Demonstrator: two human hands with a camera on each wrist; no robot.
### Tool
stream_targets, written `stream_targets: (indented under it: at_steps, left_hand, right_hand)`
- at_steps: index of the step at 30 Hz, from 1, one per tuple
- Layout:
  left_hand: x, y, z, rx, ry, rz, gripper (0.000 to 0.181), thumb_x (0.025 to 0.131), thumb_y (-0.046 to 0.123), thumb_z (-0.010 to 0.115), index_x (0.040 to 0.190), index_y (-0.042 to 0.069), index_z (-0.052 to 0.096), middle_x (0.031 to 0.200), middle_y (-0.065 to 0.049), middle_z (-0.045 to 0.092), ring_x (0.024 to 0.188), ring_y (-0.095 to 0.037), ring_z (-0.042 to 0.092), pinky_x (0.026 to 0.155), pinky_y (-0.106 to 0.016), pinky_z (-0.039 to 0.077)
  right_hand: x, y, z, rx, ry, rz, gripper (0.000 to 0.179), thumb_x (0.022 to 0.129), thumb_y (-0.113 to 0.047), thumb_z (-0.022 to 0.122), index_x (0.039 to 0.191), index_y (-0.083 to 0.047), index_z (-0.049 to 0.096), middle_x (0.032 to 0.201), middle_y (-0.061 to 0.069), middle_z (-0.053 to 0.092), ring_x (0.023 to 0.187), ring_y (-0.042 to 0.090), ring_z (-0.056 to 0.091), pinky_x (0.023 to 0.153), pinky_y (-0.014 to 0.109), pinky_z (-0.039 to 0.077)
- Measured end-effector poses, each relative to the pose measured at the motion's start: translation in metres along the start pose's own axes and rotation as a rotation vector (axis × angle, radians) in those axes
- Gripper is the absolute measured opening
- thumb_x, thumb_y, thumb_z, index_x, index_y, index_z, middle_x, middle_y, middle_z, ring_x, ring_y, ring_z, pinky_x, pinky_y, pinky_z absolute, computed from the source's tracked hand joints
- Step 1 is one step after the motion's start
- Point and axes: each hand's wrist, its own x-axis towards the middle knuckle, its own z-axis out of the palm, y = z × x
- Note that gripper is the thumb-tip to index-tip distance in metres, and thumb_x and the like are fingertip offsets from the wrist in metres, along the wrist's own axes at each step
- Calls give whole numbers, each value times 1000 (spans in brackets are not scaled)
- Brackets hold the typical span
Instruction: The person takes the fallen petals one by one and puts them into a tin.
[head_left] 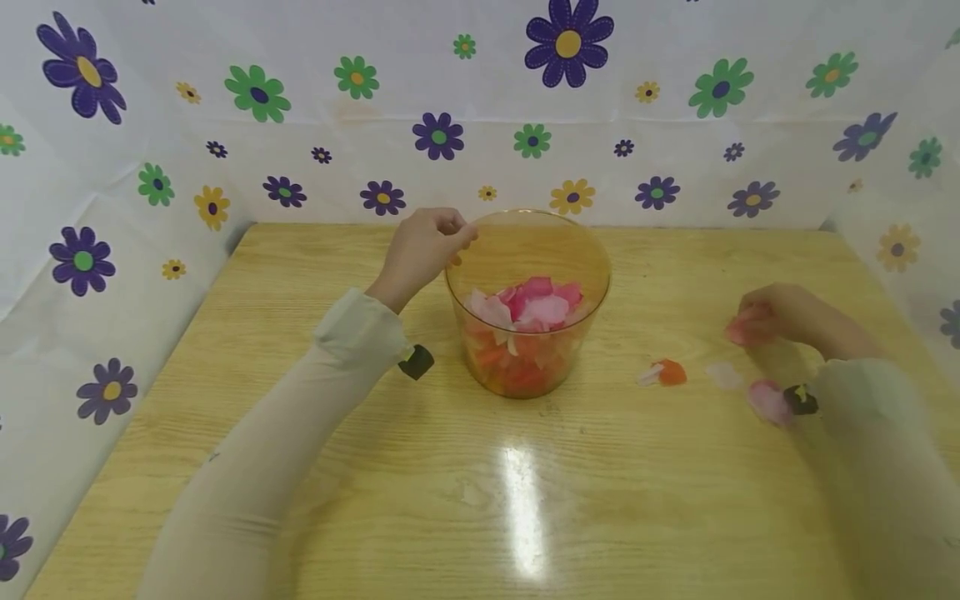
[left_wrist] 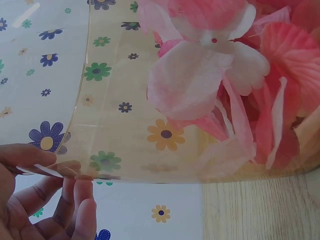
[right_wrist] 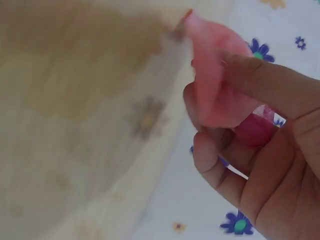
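Observation:
My left hand [head_left: 422, 254] pinches the rim of a clear amber plastic bucket [head_left: 528, 250] on its left side, thumb inside and fingers outside in the left wrist view. Pink, white and orange flower petals [left_wrist: 192, 82] lie heaped in the bucket's lower part. Off to the right, above the table, my right hand [head_left: 795, 315] pinches a pink petal [right_wrist: 217, 75] between thumb and fingers. A darker pink petal [right_wrist: 254, 131] shows behind it, within the same hand.
On the table [head_left: 420, 500] right of the bucket lie an orange petal [head_left: 672, 372] with a pale piece beside it, a whitish petal [head_left: 723, 375] and a pink petal [head_left: 768, 402] near my right wrist. A flower-print cloth [head_left: 480, 92] surrounds the table's back and sides.

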Motion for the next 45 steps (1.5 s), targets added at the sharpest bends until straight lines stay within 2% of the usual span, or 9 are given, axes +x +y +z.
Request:
stream_targets:
  at_steps: [5, 9, 12, 16, 19, 25, 31, 39, 45]
  left_hand:
    - [0, 0, 1, 6, -1, 4, 27, 94, 36, 53, 96, 13, 67, 103, -3, 66, 83, -19, 63, 73, -29, 48]
    - [0, 0, 1, 11, 0, 8, 27, 94, 36, 53, 96, 13, 67, 102, -3, 67, 83, -19, 63, 73, -29, 48]
    - [0, 0, 1, 11, -1, 3, 27, 94, 36, 53, 96, 13, 67, 102, -4, 67, 84, -19, 63, 74, -29, 48]
    - [0, 2, 1, 11, -2, -3, 28, 94, 37, 53, 96, 13, 66, 103, -4, 66, 84, -19, 63, 74, -29, 48]
    - [-1, 2, 1, 12, 2, -4, 28, 94, 37, 53, 95, 13, 66, 102, -4, 66, 84, -19, 63, 73, -28, 48]
    - [0, 4, 1, 29, 3, -9, 30, 94, 37, 53, 98, 11, 67, 102, -4, 66, 84, -19, 63, 73, -28, 48]
    - [0, 6, -1, 48, 2, 3, 28, 93, 37, 56, 95, 13, 70, 97, -3, 68, 82, -19, 63, 71, -29, 46]
    - [-7, -3, -4, -204, -18, -37, 29, 91, 31, 60, 105, 8, 69, 106, -9, 67, 83, -18, 64, 79, -29, 54]
    - [-19, -5, -8, -292, -20, -34, 29, 92, 21, 58, 115, 4, 65, 117, -13, 64, 89, -19, 63, 87, -36, 54]
  right_hand:
    - [13, -28, -5, 8, 58, -65, 5, 85, -13, 69, 88, -9, 69, 90, 4, 72, 81, 13, 64, 76, 26, 52]
    - [24, -65, -14, 40, 138, -93, 8, 86, -10, 67, 94, -9, 69, 95, 8, 71, 85, 19, 64, 79, 32, 52]
    - [28, -97, -26, 72, 218, -116, 13, 87, -13, 67, 99, -9, 68, 98, 9, 71, 84, 19, 64, 75, 24, 51]
    - [29, -135, -42, 67, 370, -212, 16, 87, -14, 67, 102, -9, 68, 95, 9, 71, 78, 12, 59, 68, 14, 44]
    - [32, -160, -48, 63, 427, -303, 15, 87, -14, 66, 101, -10, 69, 92, 6, 71, 77, 7, 57, 73, 17, 42]
    - [43, -197, -46, 94, 396, -425, 15, 86, -13, 67, 100, -8, 69, 91, 4, 72, 80, 12, 62, 76, 21, 46]
    - [52, -217, -34, 97, 276, -518, 13, 84, -11, 69, 97, -11, 69, 92, 1, 71, 86, 14, 63, 80, 30, 52]
    - [54, -229, -27, 47, 142, -537, 16, 83, -11, 71, 99, -10, 69, 97, 3, 69, 92, 17, 62, 85, 37, 53]
    - [50, -230, -29, -18, 138, -530, 20, 82, -12, 71, 102, -10, 68, 102, 4, 69, 94, 20, 62, 85, 39, 52]
